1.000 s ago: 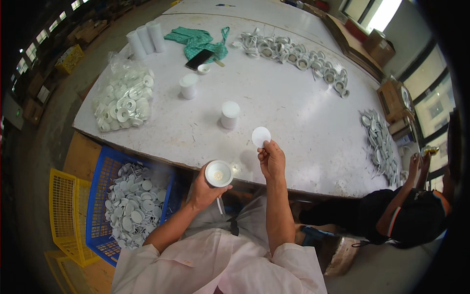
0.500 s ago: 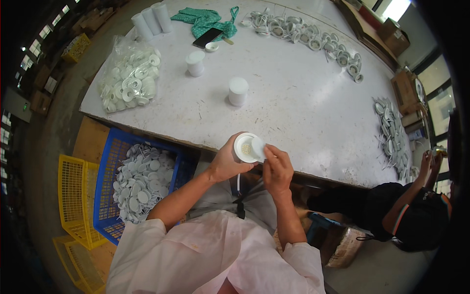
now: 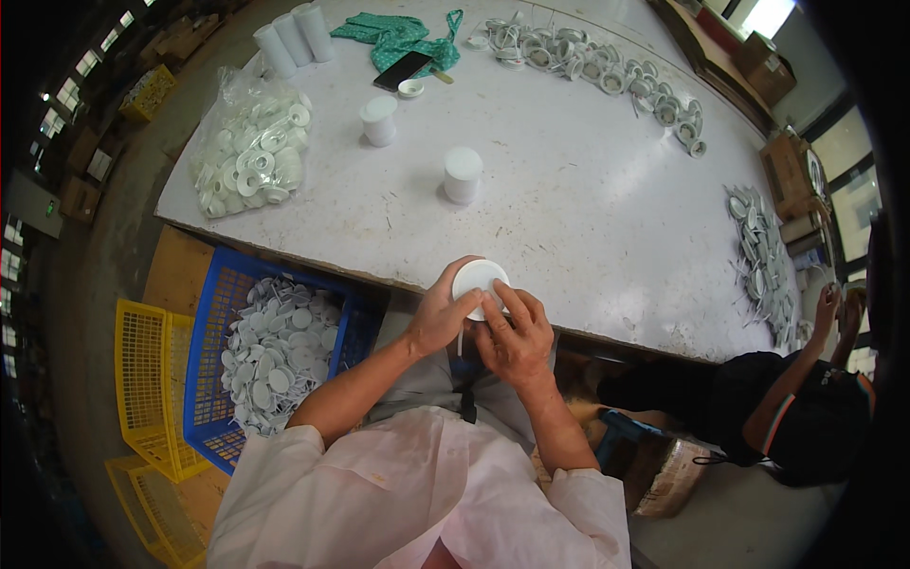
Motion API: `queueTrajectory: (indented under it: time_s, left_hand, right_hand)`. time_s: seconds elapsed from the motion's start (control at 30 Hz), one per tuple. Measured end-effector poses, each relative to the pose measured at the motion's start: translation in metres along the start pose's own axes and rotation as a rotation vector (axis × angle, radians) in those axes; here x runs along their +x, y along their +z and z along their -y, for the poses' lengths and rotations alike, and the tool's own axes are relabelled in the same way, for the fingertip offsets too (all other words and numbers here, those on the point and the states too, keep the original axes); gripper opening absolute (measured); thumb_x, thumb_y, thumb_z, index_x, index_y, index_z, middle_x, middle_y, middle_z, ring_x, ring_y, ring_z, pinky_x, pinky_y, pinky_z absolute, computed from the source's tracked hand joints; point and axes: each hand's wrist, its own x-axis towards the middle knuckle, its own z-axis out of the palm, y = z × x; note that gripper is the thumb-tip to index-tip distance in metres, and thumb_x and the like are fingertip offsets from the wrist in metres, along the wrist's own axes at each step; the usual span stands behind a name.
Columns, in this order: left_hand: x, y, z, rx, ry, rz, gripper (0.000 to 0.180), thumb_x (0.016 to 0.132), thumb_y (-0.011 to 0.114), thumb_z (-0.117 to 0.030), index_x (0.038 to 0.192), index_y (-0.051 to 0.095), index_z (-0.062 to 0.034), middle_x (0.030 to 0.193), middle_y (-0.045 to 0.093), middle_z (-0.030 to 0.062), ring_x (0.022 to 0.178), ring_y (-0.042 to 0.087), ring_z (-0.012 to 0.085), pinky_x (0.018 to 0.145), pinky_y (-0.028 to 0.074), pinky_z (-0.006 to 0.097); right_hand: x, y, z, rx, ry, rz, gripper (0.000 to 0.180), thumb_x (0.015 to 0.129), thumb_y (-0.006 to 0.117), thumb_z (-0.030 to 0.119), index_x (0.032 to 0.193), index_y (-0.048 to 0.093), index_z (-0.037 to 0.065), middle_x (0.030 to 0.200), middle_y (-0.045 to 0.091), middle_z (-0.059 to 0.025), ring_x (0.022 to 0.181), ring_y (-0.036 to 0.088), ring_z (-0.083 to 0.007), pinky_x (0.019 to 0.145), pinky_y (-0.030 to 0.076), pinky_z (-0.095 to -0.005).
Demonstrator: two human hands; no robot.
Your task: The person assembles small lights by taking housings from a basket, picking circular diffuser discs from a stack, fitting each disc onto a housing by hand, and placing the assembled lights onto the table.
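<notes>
A round white LED downlight (image 3: 477, 271) is held just off the table's near edge, its face turned up. A white disc cover lies across its face, and a pale cable hangs below. Around its left side my left hand (image 3: 438, 311) is closed, the thumb on the cover's lower edge. My right hand (image 3: 521, 343) is closed on the right side, with fingertips pressing on the cover. The fingers beneath the light are hidden. Farther up the table stand a short stack of white discs (image 3: 463, 175) and a second such stack (image 3: 378, 123).
On the white table (image 3: 588, 228) lie a bag of white rings (image 3: 251, 156), white rolls (image 3: 296, 40), a green cloth (image 3: 384, 36), a phone (image 3: 402, 70) and rows of lamp parts (image 3: 611, 81). A blue crate (image 3: 204, 379) of cabled white discs stands left. Another person (image 3: 806, 417) works at right.
The white disc cover, earlier held tilted over the open light by my right hand, now lies across its face. My right hand has shifted left onto it, and my left thumb has come onto the cover.
</notes>
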Motion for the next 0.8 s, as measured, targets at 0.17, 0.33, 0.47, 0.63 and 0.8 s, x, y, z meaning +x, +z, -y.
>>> queueTrajectory:
  time_s: [0.17,0.33,0.47,0.63,0.8]
  left_hand:
    - [-0.001,-0.003,0.006,0.063,0.001,-0.016,0.044,0.092,0.049,-0.016,0.132,0.039,-0.0010,0.114,0.056,0.0120,0.101,0.055,0.0158,0.085,0.048,0.029]
    - [-0.002,-0.006,0.015,0.102,0.040,-0.051,0.043,0.088,0.049,-0.015,0.128,0.043,0.0013,0.113,0.057,0.0154,0.102,0.055,0.0192,0.090,0.045,0.032]
    - [-0.004,-0.014,0.025,0.073,-0.005,-0.127,0.041,0.088,0.049,-0.013,0.126,0.045,0.0023,0.112,0.057,0.0155,0.102,0.056,0.0197,0.090,0.044,0.031]
    - [-0.007,-0.024,0.031,0.077,0.018,-0.178,0.041,0.088,0.048,-0.013,0.125,0.045,0.0025,0.112,0.057,0.0155,0.102,0.056,0.0198,0.091,0.044,0.031]
    - [-0.011,-0.028,0.026,0.016,0.009,-0.161,0.043,0.088,0.048,-0.014,0.128,0.041,0.0022,0.113,0.056,0.0152,0.105,0.054,0.0195,0.092,0.043,0.031]
  right_hand:
    - [-0.004,0.004,0.002,-0.062,-0.008,-0.003,0.051,0.061,0.073,0.004,0.111,0.065,0.008,0.118,0.060,-0.0098,0.079,0.058,-0.0263,0.067,0.051,-0.0324]
    - [-0.007,0.014,-0.001,-0.104,-0.040,0.001,0.048,0.060,0.072,0.001,0.108,0.066,0.007,0.115,0.062,-0.0089,0.070,0.056,-0.0224,0.061,0.048,-0.0297]
    - [-0.009,0.027,-0.006,-0.087,-0.087,0.007,0.032,0.069,0.067,0.004,0.101,0.067,0.006,0.110,0.065,-0.0093,0.065,0.055,-0.0184,0.058,0.046,-0.0281]
    - [-0.005,0.039,-0.011,0.033,-0.133,0.014,0.033,0.069,0.068,0.002,0.102,0.067,0.005,0.107,0.066,-0.0130,0.062,0.057,-0.0177,0.056,0.045,-0.0282]
    - [0.000,0.035,-0.002,0.079,-0.077,0.078,0.041,0.067,0.068,0.000,0.108,0.065,0.005,0.110,0.063,-0.0150,0.068,0.058,-0.0205,0.060,0.047,-0.0281]
